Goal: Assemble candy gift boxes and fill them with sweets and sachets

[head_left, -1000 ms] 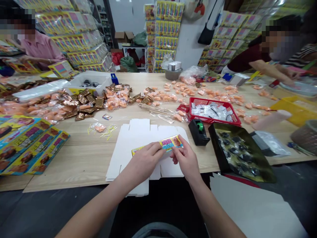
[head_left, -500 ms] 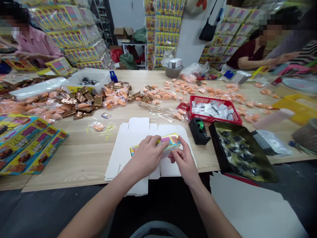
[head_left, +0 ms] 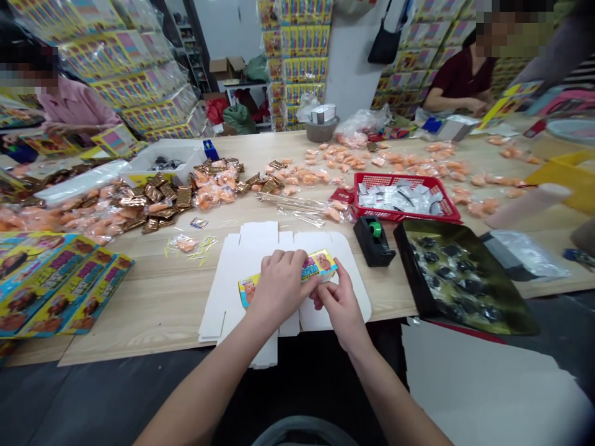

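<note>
A small yellow printed box (head_left: 320,264) lies on a stack of flat white cardboard blanks (head_left: 260,241) at the near edge of the wooden table (head_left: 153,291). My left hand (head_left: 279,286) rests on top of the box with its fingers curled over the far side, covering the middle. My right hand (head_left: 338,300) pinches the box's right end between thumb and fingers. Only the box's two ends show.
A black tape dispenser (head_left: 373,240), a red basket of white packets (head_left: 402,199) and a black tray of dark pieces (head_left: 458,279) sit right. Orange and brown packets (head_left: 158,195) lie behind; yellow boxes (head_left: 56,285) left. Other people work at the far corners.
The box has come a little nearer and turned flatter under my hands. My left hand has slid further over its top, and the view has tilted slightly.
</note>
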Motion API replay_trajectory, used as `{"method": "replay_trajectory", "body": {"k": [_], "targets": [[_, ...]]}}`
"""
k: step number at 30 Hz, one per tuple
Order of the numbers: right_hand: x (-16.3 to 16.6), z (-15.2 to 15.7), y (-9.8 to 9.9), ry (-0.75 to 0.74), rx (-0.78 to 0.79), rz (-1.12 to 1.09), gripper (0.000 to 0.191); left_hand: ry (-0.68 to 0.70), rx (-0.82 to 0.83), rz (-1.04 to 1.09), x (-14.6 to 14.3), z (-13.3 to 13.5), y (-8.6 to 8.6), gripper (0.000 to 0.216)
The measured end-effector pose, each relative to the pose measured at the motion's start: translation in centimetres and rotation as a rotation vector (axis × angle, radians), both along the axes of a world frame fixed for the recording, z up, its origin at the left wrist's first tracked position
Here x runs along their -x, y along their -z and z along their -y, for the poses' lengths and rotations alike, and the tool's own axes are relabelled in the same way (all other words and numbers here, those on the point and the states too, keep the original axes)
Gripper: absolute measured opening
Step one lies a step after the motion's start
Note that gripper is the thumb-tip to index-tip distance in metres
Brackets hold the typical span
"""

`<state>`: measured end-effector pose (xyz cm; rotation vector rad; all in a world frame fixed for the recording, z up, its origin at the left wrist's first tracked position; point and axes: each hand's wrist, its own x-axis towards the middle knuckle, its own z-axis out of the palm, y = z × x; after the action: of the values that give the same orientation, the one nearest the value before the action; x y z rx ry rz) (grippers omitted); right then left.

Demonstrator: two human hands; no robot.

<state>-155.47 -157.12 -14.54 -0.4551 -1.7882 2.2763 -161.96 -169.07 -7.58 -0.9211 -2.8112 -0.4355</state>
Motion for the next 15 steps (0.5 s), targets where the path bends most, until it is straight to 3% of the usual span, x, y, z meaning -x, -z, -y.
{"method": "replay_trajectory", "body": {"k": [4, 6, 8, 10, 13, 15], "targets": [[-0.4, -3.0, 1.9, 0.043, -0.104, 0.092, 0.093, 0.007, 0.021, -0.084, -0.1, -0.2, 0.7, 0.032], [0.0, -6.9, 2.3, 0.196, -0.285, 0.096, 0.080, 0.007, 0.032, -0.103, -0.2, -0.4, 0.8, 0.031], [1.0, -11.6, 2.1, 0.450, -0.543, 0.079, 0.064, 0.020, 0.052, -0.096, -0.2, -0.1, 0.6, 0.030], [2.8, -15.9, 1.5, 0.586, -0.677, 0.183, 0.053, 0.066, 0.069, -0.057, -0.3, 0.9, 0.2, 0.050], [5.6, -19.9, 0.4, 0.512, -0.579, 0.422, 0.026, 0.079, 0.105, 0.033, -0.3, 3.7, -0.4, 0.085], [6.9, -20.9, -0.3, 0.409, -0.455, 0.505, 0.016, 0.028, 0.131, 0.125, -0.2, 5.4, -0.4, 0.074]]}}
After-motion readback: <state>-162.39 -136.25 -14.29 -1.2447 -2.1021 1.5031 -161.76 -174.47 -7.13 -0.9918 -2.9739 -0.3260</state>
